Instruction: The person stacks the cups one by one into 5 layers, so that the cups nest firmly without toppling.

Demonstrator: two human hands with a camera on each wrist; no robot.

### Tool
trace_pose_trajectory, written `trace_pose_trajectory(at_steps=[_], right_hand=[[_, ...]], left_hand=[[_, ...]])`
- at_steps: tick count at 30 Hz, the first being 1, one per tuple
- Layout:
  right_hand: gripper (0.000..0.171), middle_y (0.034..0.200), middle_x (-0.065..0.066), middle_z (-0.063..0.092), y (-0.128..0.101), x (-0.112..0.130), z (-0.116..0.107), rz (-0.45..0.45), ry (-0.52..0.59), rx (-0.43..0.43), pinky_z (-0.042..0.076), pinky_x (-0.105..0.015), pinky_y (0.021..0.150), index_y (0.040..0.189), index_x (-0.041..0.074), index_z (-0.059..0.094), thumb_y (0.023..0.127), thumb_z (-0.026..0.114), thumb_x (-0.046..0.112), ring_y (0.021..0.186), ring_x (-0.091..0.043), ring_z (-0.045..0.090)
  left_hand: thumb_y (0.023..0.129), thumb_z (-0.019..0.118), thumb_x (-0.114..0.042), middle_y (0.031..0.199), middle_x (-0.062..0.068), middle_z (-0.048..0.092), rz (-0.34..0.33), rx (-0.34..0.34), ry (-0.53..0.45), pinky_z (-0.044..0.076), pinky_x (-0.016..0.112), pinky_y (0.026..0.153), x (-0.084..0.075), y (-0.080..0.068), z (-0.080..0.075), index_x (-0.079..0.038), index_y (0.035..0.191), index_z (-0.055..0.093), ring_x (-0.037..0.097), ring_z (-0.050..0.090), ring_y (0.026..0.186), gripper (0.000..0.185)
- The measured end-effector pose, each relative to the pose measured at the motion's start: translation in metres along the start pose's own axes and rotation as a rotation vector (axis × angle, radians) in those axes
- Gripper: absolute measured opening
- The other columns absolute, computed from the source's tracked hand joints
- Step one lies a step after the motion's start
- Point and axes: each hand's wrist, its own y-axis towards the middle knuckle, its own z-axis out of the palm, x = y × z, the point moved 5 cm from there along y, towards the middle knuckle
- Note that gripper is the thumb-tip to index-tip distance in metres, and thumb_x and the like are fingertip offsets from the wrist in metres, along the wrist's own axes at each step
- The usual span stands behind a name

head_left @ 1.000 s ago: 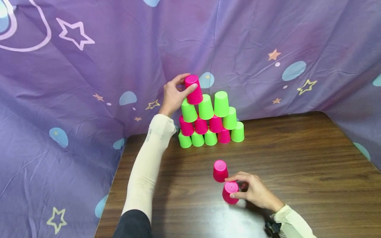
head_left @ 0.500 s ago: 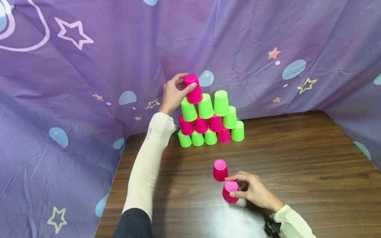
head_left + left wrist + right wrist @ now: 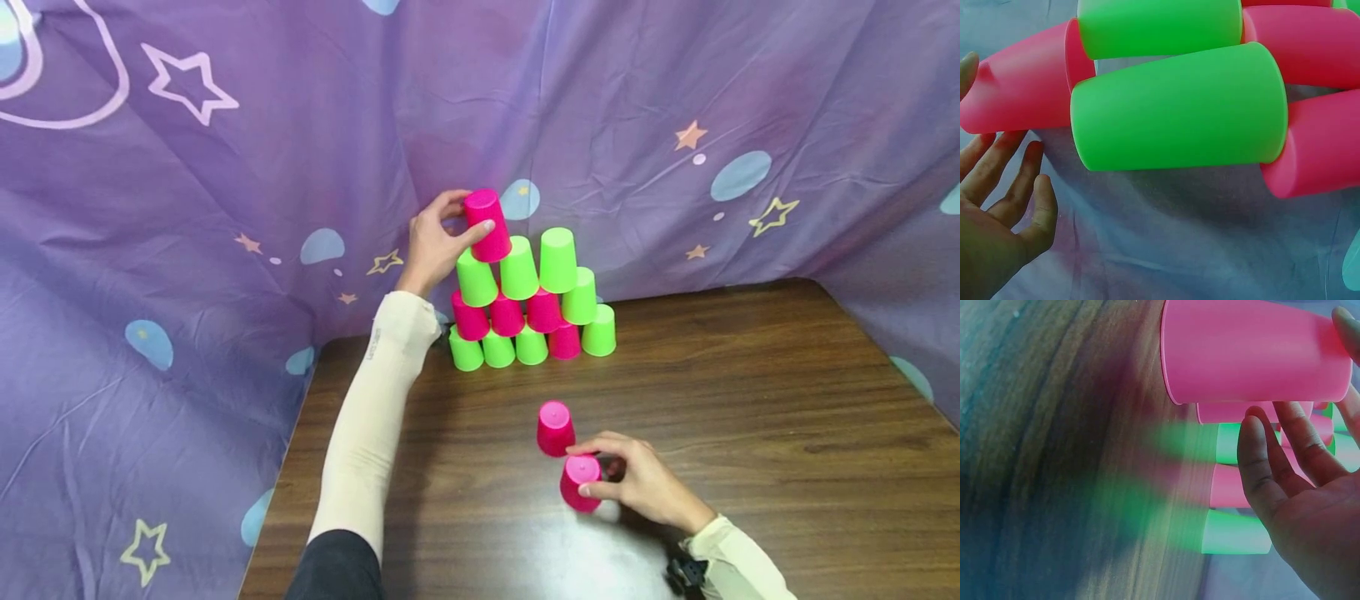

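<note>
Upside-down cups in green and pink form a stepped stack at the back of the table. My left hand [image 3: 435,243] pinches a pink cup [image 3: 488,229] between thumb and fingers, at the stack's top. This cup stands over the left green cup [image 3: 477,279] and the middle green cup [image 3: 517,268] of the row below; the left wrist view shows its rim against them. Nearer me, my right hand [image 3: 647,483] holds another inverted pink cup [image 3: 576,493] by thumb and fingertips, on the table. Just behind it stands a third pink cup [image 3: 555,432].
At the right of the third row is a green cup [image 3: 558,260] with nothing on top. Lower rows mix pink cups [image 3: 507,314] and green cups [image 3: 599,332]. A purple patterned cloth [image 3: 637,100] hangs close behind the stack. The brown wooden table [image 3: 787,400] extends right.
My left thumb and fingers have slid slightly down the top pink cup, which stays in place. The right hand and its cup have not visibly moved.
</note>
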Motion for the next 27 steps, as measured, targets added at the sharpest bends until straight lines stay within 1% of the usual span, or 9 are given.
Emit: trace_pose_trajectory(at_steps=[4,8,11,15,18,20,23,27], right_hand=[[0.05,0.106,-0.004,0.073,0.001,0.0,0.001,-0.008,0.006,0.015,0.058,-0.027,0.066,0.116,0.01,0.072,0.069,0.089,0.009,0.091,0.004,0.06],[0.05,0.107,-0.004,0.073,0.001,0.0,0.003,-0.008,0.021,0.037,0.059,-0.028,0.068,0.117,0.007,0.071,0.07,0.088,0.01,0.092,0.002,0.062],[0.051,0.108,-0.004,0.073,0.002,0.0,0.005,-0.01,0.025,0.043,0.059,-0.028,0.069,0.118,0.006,0.07,0.07,0.088,0.01,0.092,0.002,0.062],[0.052,0.109,-0.004,0.073,0.003,0.001,0.005,-0.039,0.007,0.02,0.059,-0.026,0.073,0.116,0.006,0.071,0.067,0.089,0.006,0.095,0.003,0.062],[0.053,0.11,-0.004,0.073,0.004,0.002,0.004,-0.07,-0.005,-0.003,0.058,-0.025,0.075,0.113,0.007,0.072,0.064,0.09,0.005,0.099,0.004,0.061],[0.052,0.111,-0.005,0.073,0.005,0.003,0.003,-0.081,-0.008,-0.01,0.059,-0.024,0.077,0.112,0.007,0.072,0.063,0.091,0.005,0.101,0.005,0.061],[0.052,0.111,-0.005,0.073,0.006,0.003,0.003,-0.08,-0.004,-0.008,0.058,-0.024,0.076,0.112,0.007,0.072,0.064,0.091,0.006,0.101,0.005,0.06],[0.05,0.11,-0.008,0.073,0.007,0.001,0.003,-0.061,0.019,0.0,0.058,-0.023,0.075,0.113,0.006,0.07,0.067,0.09,0.007,0.097,0.004,0.061]], left_hand=[[0.081,0.084,-0.031,0.119,0.01,0.075,-0.007,-0.002,0.014,0.057,0.035,0.095,0.003,-0.005,-0.005,-0.014,0.13,0.062,0.021,0.07,0.111,0.056],[0.082,0.084,-0.031,0.121,0.008,0.074,0.001,-0.019,0.017,0.056,0.038,0.097,0.006,-0.011,-0.012,-0.014,0.13,0.062,0.021,0.069,0.115,0.056],[0.082,0.084,-0.031,0.123,0.007,0.074,0.031,-0.034,0.007,0.054,0.043,0.1,0.006,-0.018,-0.018,-0.013,0.129,0.063,0.02,0.067,0.118,0.055],[0.083,0.083,-0.03,0.122,0.008,0.074,0.084,-0.067,0.003,0.054,0.047,0.099,0.003,-0.028,-0.028,-0.009,0.126,0.065,0.017,0.067,0.117,0.051],[0.084,0.082,-0.028,0.119,0.008,0.075,0.125,-0.098,-0.01,0.055,0.046,0.096,-0.002,-0.039,-0.035,-0.007,0.122,0.067,0.018,0.069,0.114,0.046],[0.084,0.082,-0.025,0.115,0.009,0.076,0.155,-0.106,-0.025,0.055,0.044,0.095,-0.004,-0.048,-0.038,-0.006,0.12,0.068,0.019,0.07,0.111,0.043],[0.084,0.083,-0.021,0.111,0.013,0.076,0.196,-0.071,-0.05,0.056,0.041,0.094,-0.008,-0.061,-0.037,-0.004,0.118,0.069,0.025,0.072,0.107,0.04],[0.083,0.083,-0.014,0.108,0.018,0.075,0.221,0.009,-0.088,0.059,0.044,0.091,-0.01,-0.083,-0.026,0.0,0.116,0.069,0.032,0.073,0.1,0.039]])
